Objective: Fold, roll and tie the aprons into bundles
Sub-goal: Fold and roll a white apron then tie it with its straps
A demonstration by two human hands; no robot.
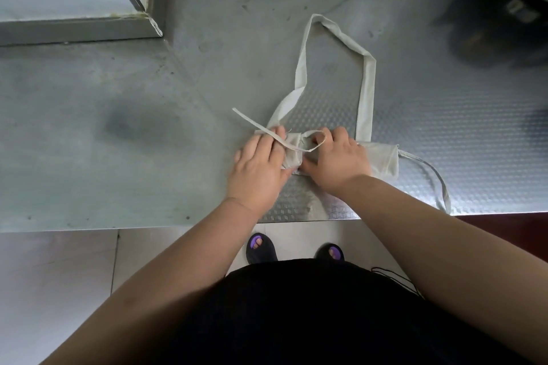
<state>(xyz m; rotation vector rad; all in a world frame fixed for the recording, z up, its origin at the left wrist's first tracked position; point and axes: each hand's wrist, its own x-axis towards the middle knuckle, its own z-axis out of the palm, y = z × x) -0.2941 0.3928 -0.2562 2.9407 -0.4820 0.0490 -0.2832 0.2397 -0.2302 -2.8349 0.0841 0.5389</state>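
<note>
**Rolled apron held at the table's near edge**

The pale apron (376,157) lies rolled into a short log near the front edge of the metal table (118,127). The left hand (258,166) curls over the roll's left end, gripping it. The right hand (338,160) sits just beside it, fingers bent and hooked on the thin tie (275,136), which crosses the left fingers. The wide neck strap (366,92) loops away over the tabletop. A second tie (439,181) trails over the edge at right. Purple-toed sandals (261,247) stand on the floor below.
</note>
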